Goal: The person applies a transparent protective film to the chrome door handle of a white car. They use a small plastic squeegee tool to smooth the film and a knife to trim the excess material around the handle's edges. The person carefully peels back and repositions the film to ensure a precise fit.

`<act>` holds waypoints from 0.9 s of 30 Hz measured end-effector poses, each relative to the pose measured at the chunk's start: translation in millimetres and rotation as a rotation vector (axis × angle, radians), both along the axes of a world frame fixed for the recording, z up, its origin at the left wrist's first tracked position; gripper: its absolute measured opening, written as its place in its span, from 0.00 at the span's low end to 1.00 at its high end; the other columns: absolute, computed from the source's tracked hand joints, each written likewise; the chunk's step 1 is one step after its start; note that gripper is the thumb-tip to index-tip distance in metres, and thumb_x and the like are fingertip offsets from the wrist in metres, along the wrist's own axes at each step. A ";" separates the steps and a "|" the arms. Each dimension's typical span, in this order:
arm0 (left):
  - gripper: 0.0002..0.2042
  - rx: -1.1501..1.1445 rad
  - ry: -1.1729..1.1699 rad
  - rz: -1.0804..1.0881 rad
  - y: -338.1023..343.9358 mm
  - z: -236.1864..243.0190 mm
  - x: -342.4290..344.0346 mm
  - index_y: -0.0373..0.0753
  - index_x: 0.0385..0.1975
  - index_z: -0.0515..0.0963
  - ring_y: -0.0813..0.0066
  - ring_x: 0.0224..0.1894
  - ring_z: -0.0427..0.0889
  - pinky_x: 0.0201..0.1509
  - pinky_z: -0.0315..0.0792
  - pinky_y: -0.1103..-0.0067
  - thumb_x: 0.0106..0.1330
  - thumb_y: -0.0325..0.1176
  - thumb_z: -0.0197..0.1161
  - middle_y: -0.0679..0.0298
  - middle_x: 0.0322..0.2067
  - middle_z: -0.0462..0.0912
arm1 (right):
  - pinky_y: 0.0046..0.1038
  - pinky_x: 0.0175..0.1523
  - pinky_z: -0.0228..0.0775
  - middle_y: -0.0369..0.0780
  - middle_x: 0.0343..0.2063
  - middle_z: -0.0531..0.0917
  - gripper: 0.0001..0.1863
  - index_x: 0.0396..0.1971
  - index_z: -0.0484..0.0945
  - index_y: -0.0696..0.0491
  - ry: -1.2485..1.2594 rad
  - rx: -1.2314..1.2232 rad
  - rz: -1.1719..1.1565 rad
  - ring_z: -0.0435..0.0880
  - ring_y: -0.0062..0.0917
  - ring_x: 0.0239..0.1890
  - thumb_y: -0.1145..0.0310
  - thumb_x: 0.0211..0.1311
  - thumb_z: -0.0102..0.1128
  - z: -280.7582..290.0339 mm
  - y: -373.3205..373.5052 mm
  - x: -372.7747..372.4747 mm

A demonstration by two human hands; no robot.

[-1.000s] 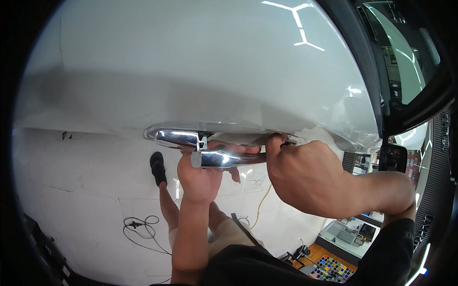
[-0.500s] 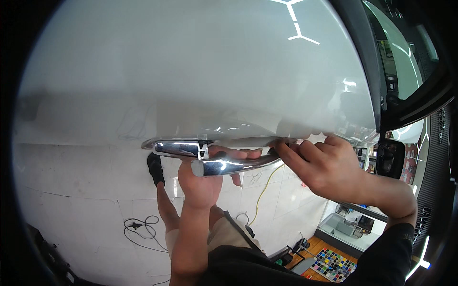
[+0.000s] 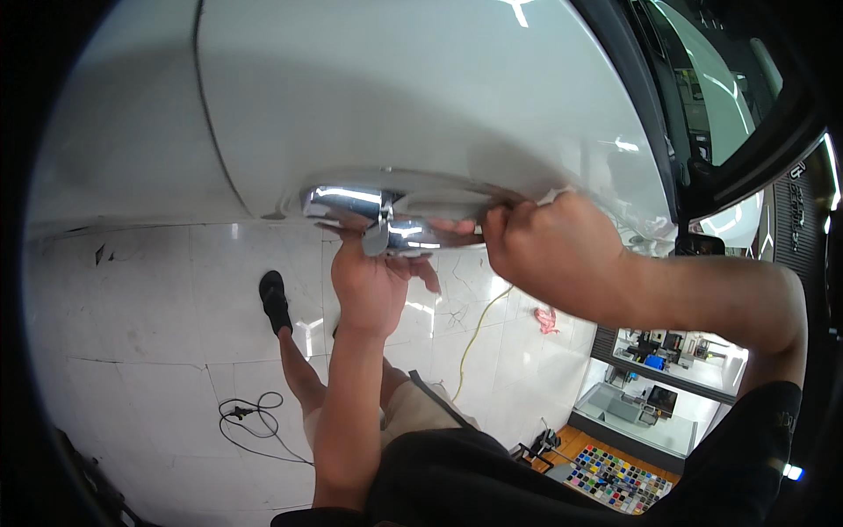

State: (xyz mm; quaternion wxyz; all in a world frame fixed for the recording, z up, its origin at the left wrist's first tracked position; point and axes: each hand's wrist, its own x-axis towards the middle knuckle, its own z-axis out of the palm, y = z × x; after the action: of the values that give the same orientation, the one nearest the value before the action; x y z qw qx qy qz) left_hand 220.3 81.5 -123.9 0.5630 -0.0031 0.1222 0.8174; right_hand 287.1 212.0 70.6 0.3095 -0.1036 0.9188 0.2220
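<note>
A white car door (image 3: 413, 97) fills the upper view, with a chrome door handle (image 3: 417, 235) along its lower visible part and a chrome end piece (image 3: 342, 204) at the handle's left. My left hand (image 3: 360, 285) grips the handle from below, fingers partly behind the bar and one hanging bent beneath it. My right hand (image 3: 553, 246) is closed at the handle's right end, with its fingertips and whatever they hold hidden.
Below are a tiled floor (image 3: 140, 307), a looped dark cable (image 3: 272, 422), a yellow cord (image 3: 474, 342) and a crumpled pink item (image 3: 546, 320). A black mirror (image 3: 702, 247), glass-fronted counter (image 3: 632, 413) and board of colour squares (image 3: 615, 479) are at the right.
The door handle and both hands sit higher in the picture. My right hand's fingers, more spread half a second ago, are now bunched at the handle's right end.
</note>
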 end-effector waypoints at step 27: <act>0.36 -0.064 0.082 -0.045 -3.2 8.2 -4.1 0.35 0.40 0.84 0.64 0.40 0.87 0.27 0.68 0.77 0.78 0.62 0.35 0.45 0.47 0.88 | 0.31 0.23 0.76 0.44 0.23 0.82 0.07 0.32 0.77 0.59 0.061 0.073 -0.104 0.86 0.32 0.19 0.73 0.55 0.63 -0.3 -12.1 16.4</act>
State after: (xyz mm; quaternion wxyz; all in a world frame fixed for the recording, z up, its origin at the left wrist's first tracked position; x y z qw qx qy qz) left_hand 216.2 78.2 -115.8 0.5752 0.0151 0.1714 0.7997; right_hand 303.5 199.9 70.3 0.2963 -0.0374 0.9232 0.2420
